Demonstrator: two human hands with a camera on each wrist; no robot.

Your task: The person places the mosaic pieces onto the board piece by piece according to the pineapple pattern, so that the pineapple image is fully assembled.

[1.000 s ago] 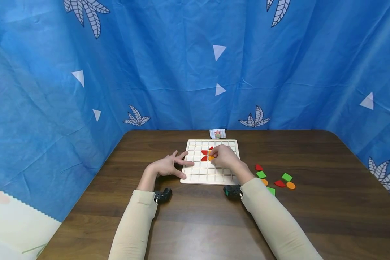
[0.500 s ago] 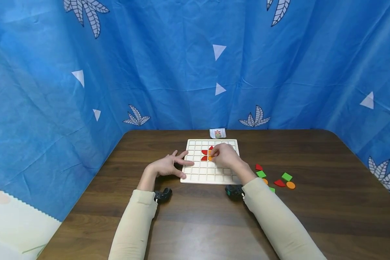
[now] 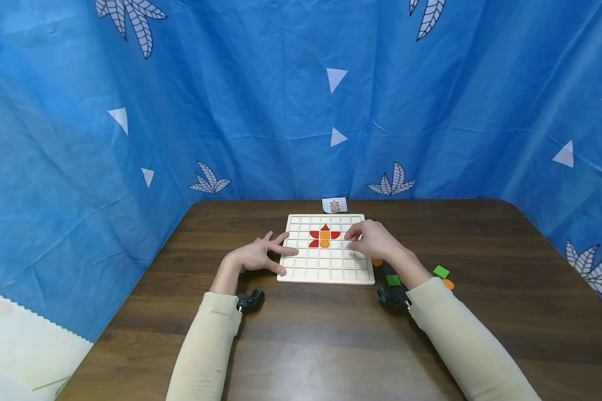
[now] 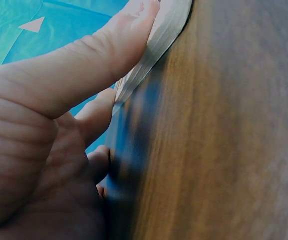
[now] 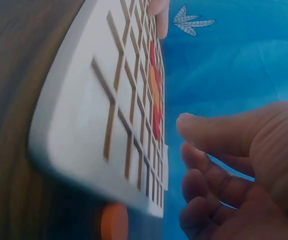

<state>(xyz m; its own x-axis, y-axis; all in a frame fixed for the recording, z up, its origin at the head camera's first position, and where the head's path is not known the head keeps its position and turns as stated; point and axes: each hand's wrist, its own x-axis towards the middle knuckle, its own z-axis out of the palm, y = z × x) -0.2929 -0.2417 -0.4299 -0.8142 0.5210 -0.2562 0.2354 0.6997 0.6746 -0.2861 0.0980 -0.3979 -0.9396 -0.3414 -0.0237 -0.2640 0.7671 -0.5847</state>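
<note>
A pale gridded board point(image 3: 348, 274) lies on the table, bearing a red triangle point(image 3: 325, 227), an orange square point(image 3: 325, 235), an orange disc point(image 3: 324, 244) and three red quarter-round pieces point(image 3: 335, 235) beside them. My left hand point(image 3: 255, 256) rests at the board's left edge, fingers spread, thumb on the near corner. Over the board's right side hovers my right hand point(image 3: 376, 240), its fingers loosely bent. In the right wrist view a gap shows between its thumb point(image 5: 203, 131) and index fingertip, with nothing held there.
A small picture card point(image 3: 334, 205) lies behind the board. To the right, a green piece point(image 3: 393, 280), an orange piece point(image 3: 378, 262), another green piece point(image 3: 441, 272) and an orange disc point(image 3: 448, 283) lie around my right forearm, which hides part of that area.
My right hand has left the orange pieces and moved right, uncovering a red quarter-round piece right of the orange square. Its forearm now covers some loose pieces. The left hand stays put.
</note>
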